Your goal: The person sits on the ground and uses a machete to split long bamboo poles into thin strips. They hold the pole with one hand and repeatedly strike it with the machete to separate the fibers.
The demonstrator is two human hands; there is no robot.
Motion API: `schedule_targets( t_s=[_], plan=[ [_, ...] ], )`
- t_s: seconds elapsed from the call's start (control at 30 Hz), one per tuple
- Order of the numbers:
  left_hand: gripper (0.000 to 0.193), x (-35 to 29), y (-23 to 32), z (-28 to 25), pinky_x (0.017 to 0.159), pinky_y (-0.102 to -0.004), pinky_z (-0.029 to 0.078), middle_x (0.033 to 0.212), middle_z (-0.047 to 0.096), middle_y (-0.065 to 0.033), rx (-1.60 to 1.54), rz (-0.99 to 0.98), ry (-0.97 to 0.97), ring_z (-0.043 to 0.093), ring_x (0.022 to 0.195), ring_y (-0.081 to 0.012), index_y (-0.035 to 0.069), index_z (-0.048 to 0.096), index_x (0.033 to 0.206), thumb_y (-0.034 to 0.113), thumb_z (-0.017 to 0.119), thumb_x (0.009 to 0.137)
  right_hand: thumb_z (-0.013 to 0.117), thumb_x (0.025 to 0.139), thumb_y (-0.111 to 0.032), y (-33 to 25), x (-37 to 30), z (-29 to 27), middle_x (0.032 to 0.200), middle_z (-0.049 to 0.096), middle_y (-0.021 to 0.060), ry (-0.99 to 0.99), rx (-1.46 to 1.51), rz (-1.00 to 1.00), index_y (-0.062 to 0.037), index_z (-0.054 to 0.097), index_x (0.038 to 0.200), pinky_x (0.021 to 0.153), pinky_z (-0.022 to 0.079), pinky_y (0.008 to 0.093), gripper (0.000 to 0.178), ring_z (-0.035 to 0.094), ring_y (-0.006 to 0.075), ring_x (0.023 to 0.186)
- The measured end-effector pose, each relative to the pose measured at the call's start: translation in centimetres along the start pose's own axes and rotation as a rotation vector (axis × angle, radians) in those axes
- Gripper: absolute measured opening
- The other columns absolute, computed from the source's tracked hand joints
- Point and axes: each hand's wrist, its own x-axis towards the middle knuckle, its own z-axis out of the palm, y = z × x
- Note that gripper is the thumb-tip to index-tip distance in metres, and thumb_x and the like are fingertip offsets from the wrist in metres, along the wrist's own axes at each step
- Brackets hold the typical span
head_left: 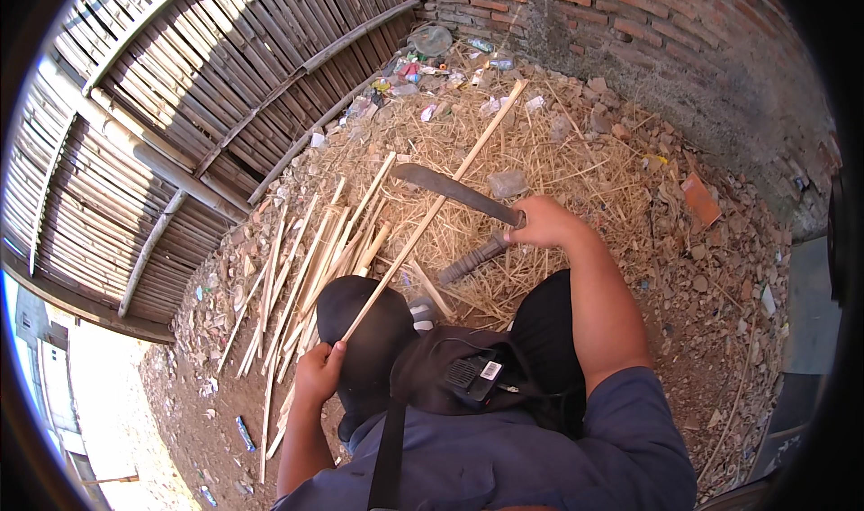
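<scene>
My left hand (319, 373) is closed around the near end of a long, pale bamboo strip (468, 158), which slants up and away to the right across my dark-clothed left knee (360, 311). In my right hand (543, 222) is the handle of a machete, closed in my fingers. The machete's dark, curved blade (450, 190) points left and crosses the strip near its middle; whether they touch I cannot tell. Just below the right hand lies a dark, ridged, rod-like piece (472, 259) on the straw. Many split bamboo strips (301, 286) are heaped left of my knee.
Straw and wood shavings (576, 174) cover the ground ahead, with stones and litter (423, 70) toward the far corner. A bamboo-slat fence (225, 79) borders the left, a brick wall (666, 43) the right. An orange brick-like piece (700, 200) lies near that wall.
</scene>
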Motion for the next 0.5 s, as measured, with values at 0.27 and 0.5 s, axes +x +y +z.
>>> schedule_targets(
  t_s=[0.27, 0.5],
  plan=[
    [0.06, 0.0, 0.0, 0.0, 0.059, -0.0454, 0.044, 0.062, 0.058, -0.02, 0.014, -0.011, -0.011, 0.057, 0.059, -0.0343, 0.0, 0.058, 0.071, 0.054, 0.061, 0.096, 0.081, 0.079, -0.032, 1.0, -0.1, -0.1, 0.089, 0.072, 0.0148, -0.025, 0.041, -0.009, -0.0052, 0.074, 0.105, 0.077, 0.053, 0.0385, 0.038, 0.071, 0.0269, 0.084],
    [0.061, 0.1, -0.5, 0.2, 0.059, -0.0461, 0.044, 0.063, 0.058, -0.0206, 0.007, 0.003, -0.006, 0.059, 0.06, -0.0358, -0.001, 0.058, 0.071, 0.055, 0.06, 0.096, 0.081, 0.079, -0.033, 1.3, 0.5, 0.6, 0.09, 0.073, 0.0145, -0.005, 0.019, -0.04, -0.0052, 0.074, 0.104, 0.075, 0.053, 0.0389, 0.039, 0.071, 0.0274, 0.085]
  ],
)
